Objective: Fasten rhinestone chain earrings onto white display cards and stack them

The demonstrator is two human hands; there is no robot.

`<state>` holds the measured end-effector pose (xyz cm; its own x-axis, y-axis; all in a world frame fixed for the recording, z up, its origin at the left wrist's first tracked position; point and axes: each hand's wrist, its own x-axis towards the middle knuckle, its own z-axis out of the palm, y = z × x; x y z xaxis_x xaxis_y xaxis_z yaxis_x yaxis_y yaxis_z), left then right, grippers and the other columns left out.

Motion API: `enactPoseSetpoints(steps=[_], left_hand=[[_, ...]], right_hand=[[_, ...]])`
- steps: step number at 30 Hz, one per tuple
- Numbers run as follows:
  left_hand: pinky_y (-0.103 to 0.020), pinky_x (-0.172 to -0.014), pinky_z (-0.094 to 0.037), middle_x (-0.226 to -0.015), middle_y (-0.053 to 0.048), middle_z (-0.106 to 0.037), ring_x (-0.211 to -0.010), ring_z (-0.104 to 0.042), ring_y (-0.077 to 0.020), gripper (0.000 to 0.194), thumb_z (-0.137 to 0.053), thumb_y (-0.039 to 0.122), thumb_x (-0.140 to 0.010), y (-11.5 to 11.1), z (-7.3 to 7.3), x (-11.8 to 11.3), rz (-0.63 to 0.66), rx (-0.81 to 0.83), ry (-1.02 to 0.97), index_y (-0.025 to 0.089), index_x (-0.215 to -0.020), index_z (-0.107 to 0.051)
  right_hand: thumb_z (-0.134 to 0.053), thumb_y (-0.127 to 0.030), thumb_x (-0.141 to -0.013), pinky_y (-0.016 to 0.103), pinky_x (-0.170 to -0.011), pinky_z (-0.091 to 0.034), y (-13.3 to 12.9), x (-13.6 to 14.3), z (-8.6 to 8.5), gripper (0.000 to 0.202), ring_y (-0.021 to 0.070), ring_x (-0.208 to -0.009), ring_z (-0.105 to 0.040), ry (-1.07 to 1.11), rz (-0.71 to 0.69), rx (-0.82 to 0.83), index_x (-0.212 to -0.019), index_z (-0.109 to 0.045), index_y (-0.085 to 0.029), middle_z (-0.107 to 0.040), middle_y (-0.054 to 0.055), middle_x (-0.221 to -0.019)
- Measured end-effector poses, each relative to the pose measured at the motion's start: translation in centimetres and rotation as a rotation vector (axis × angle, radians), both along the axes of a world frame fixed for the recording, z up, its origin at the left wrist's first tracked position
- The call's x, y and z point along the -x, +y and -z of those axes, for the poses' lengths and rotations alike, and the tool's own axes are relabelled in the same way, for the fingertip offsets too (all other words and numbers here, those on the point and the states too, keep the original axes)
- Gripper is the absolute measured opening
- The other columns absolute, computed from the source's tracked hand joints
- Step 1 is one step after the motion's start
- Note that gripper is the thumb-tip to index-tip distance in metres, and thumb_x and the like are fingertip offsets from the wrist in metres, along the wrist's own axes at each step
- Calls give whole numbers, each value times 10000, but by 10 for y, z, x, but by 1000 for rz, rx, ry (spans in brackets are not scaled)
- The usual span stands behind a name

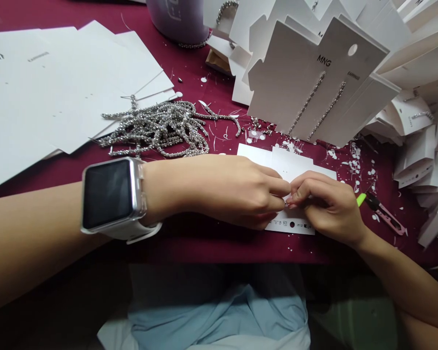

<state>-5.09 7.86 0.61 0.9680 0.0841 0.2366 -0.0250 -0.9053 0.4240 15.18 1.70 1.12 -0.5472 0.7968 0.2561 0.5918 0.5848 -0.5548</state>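
Note:
A white earring card [292, 163] lies face down on the maroon cloth, with small print and a round hole near its front edge. Over it, my left hand [237, 192], a watch on its wrist, has its fingers closed, their tips meeting those of my right hand [324, 204]. My right hand is pinched shut. A tiny shiny bit shows between the fingertips, too small to name, and the fingers hide most of it. Behind my left wrist lies a tangled pile of silver beaded chain strands [164, 129].
White cards [76, 92] lie stacked at left. Upright MNG cards with chain earrings [316, 104] crowd the back right, beside a purple container [178, 19]. Pink thread snips [387, 214] lie right of my right hand. White paper scraps [355, 165] litter the cloth.

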Motion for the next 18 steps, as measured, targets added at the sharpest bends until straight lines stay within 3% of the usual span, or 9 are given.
enactPoseSetpoints(steps=[9,18], left_hand=[[-278,-824,-504,-1024,-45,-631,-922,-600,-166,228,-420,167,-865,-1,0,0,10,-52,8,213,-891,-641],[-288,-859,-497,-1049,-57,-618,-961,-582,-185,264,-366,193,-893,-3,-3,-2,18,-106,71,182,-929,-628]], right_hand=[[-528,13,-707,245,-566,-474,-4,2,0,223,118,-647,-563,-162,-48,-305,-697,-502,-209,-596,11,-700],[-550,-13,-705,282,-572,-471,-6,0,0,225,141,-646,-552,-240,-69,-379,-730,-489,-228,-592,17,-712]])
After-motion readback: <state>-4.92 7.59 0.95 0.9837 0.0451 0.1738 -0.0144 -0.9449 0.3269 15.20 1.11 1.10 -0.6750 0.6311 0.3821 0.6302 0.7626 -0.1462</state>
